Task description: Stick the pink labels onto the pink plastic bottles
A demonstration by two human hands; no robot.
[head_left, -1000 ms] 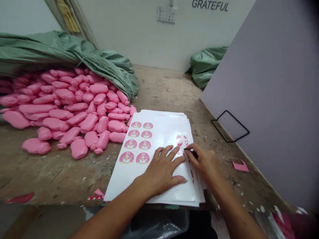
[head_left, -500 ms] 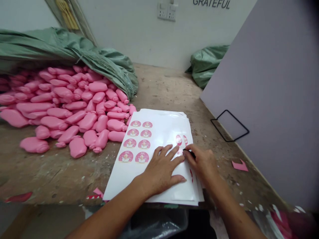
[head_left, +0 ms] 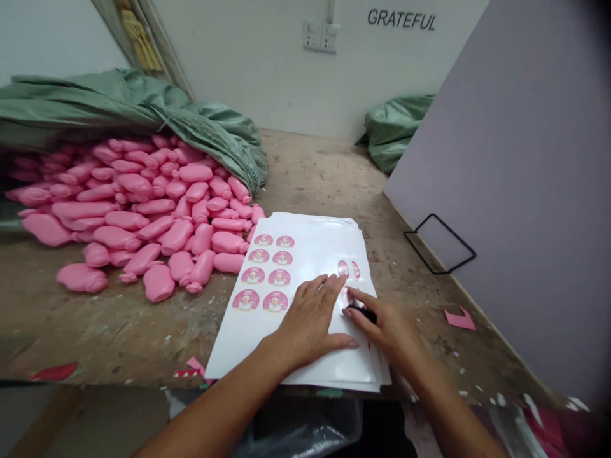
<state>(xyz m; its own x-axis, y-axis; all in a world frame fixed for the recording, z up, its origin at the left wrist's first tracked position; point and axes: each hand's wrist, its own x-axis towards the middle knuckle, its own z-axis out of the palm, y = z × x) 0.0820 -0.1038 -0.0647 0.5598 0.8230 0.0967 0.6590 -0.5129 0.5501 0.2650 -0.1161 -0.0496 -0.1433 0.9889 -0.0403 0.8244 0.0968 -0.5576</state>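
A stack of white sticker sheets (head_left: 310, 254) lies at the near edge of the worn wooden table (head_left: 324, 178). Round pink stickers (head_left: 263, 280) fill the top sheet's left side, and a few more (head_left: 344, 268) sit near its right edge. My left hand (head_left: 310, 321) presses flat on the sheet with fingers spread. My right hand (head_left: 386, 327) is closed round a small dark tool (head_left: 361, 311), whose tip touches the sheet beside my left fingertips. A heap of pink plastic bottles (head_left: 143, 203) spills from a green sack (head_left: 119, 108) on the left.
A large grey board (head_left: 525, 191) leans along the right side on a black wire stand (head_left: 442, 245). Another green sack (head_left: 396, 130) sits at the back right. Pink paper scraps (head_left: 461, 318) lie on the table. A wall socket (head_left: 322, 37) is at the back.
My right hand with the dark tool has slid down and towards me along the sheet. My left hand has shifted slightly forward. The camera has tilted a little.
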